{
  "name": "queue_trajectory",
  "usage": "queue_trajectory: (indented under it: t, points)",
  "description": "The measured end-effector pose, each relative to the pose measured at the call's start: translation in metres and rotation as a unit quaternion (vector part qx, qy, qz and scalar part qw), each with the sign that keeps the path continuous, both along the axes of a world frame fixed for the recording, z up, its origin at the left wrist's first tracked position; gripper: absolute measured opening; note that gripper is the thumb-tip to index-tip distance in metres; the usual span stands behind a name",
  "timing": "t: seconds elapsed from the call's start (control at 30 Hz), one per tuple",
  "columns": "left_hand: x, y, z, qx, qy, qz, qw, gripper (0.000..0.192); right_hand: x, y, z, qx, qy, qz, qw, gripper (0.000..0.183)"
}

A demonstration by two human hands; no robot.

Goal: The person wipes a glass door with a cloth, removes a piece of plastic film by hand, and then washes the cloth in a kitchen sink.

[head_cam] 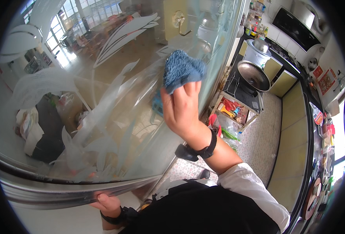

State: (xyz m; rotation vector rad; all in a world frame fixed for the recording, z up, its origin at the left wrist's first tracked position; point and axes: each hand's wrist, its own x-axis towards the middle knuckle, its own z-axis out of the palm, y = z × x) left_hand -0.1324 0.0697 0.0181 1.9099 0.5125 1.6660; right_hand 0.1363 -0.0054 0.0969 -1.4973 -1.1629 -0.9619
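My right hand point(184, 108) grips a bunched blue terry cloth point(182, 70) and presses it against a glass door panel point(117, 96) etched with pale leaf and flower shapes. Just above the cloth, a metal hook point(182, 25) is fixed to the glass. Low at the left, my left hand point(109, 204) is closed around the metal edge frame point(73, 196) of the door, its fingers partly hidden behind it. Each wrist wears a black strap.
To the right stands a low cabinet holding a wok point(253, 76), a pot with a lid point(257, 51) and an open drawer point(234, 112) of packets. Plastic bags point(229, 133) lie below it. A kitchen counter point(304, 117) curves along the right side.
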Motion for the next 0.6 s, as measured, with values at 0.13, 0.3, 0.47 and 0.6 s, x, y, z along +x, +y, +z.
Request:
queue_trajectory:
  t: [0.13,0.3,0.47,0.6]
  points:
    - [0.005,-0.003,0.011,0.01,0.006,-0.01,1.0,0.066,0.006,0.001,0.02,0.007,-0.002,-0.023,1.0,0.038]
    - [0.006,-0.004,0.01,0.003,-0.018,-0.032,0.999,0.067,-0.01,0.006,0.01,0.044,0.029,0.004,0.999,0.035]
    - [-0.009,0.003,-0.008,-0.011,0.022,-0.064,0.998,0.064,0.007,0.005,0.013,0.023,-0.012,-0.014,1.0,0.038]
    - [-0.017,0.002,-0.008,-0.046,0.047,-0.09,0.994,0.066,0.002,0.008,0.017,0.048,0.022,-0.003,0.999,0.038]
